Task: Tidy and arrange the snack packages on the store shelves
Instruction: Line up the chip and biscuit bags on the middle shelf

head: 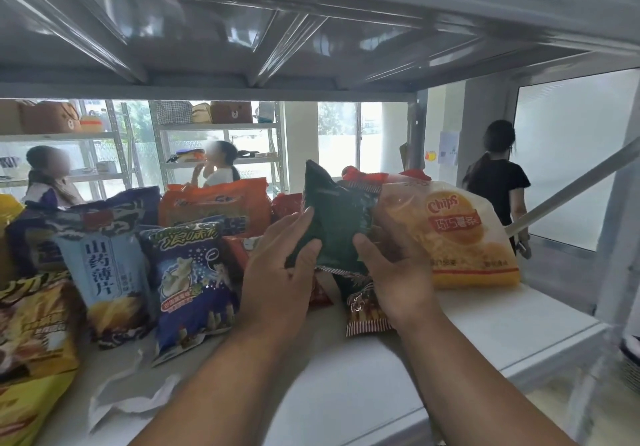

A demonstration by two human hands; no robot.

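Note:
A dark green snack bag (pixel 337 217) is held upright above the white shelf (pixel 485 327), between both hands. My left hand (pixel 277 272) grips its lower left side, my right hand (pixel 394 272) its lower right corner. Just right of it stands a yellow Chips bag (pixel 460 234). A brown and red striped packet (pixel 363 307) lies under my right hand. To the left stand a dark blue bag (pixel 194 279), a pale blue bag (pixel 107 272) and an orange bag (pixel 214 203).
Yellow and brown bags (pixel 31 341) crowd the shelf's left end. A crumpled clear wrapper (pixel 131 393) lies near the front edge. The upper shelf's underside (pixel 311 29) hangs low overhead. Three people (pixel 498 182) and more shelving (pixel 221 140) stand behind the rack.

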